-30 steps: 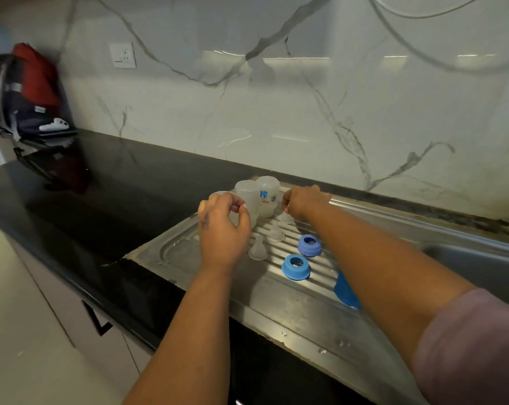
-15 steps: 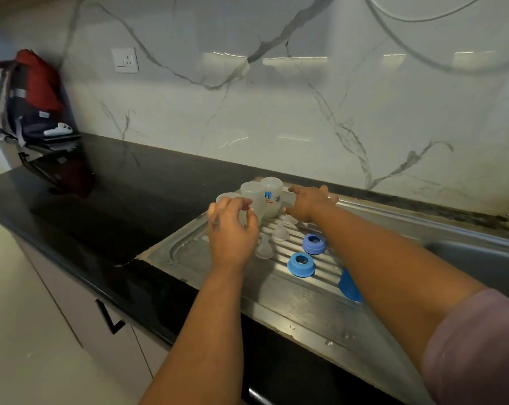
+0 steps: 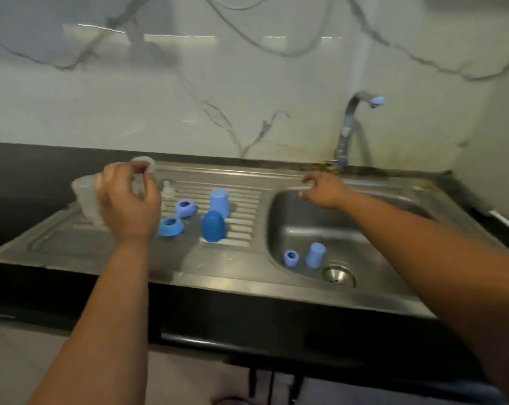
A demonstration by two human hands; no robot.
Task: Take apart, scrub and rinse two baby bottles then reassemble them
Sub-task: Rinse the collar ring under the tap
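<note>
Now left hand (image 3: 129, 206) fingers (image 3: 142, 171) pinch clear bottle (image 3: 86, 200).

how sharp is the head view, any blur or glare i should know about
Head view: motion-smeared throughout, worst on the left hand and the clear plastic bottle it grips; the blue plastic collar rings on the steel drainboard stay readable. Bright strip reflections glare on the glossy marble wall. Wide-angle bending curves the counter edge; the lower part below the counter is dim.
</note>
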